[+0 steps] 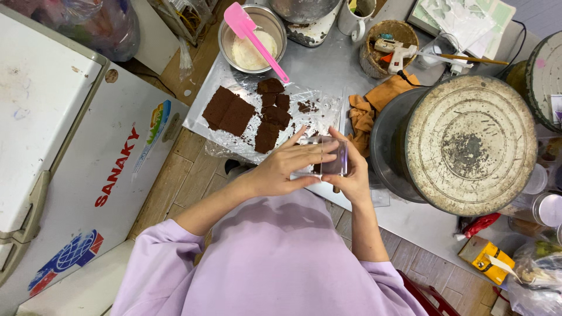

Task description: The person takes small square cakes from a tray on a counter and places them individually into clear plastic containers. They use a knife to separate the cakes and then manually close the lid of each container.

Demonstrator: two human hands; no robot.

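Note:
Both hands meet over the near edge of a metal table (328, 70). My right hand (351, 175) grips a small clear plastic box (332, 159) with something dark inside it. My left hand (281, 167) presses flat against the box's side, fingers stretched over it. Just beyond the hands lies a clear plastic sheet (205, 114) with several flat slabs of dark brown cake (229, 111) and crumbs on it.
A steel bowl of white cream (252, 50) with a pink spatula (254, 36) stands behind the sheet. An orange cloth (374, 102), a large round metal turntable (471, 143), a basket with a glue gun (395, 44), and a white chest freezer (64, 146) on the left surround the spot.

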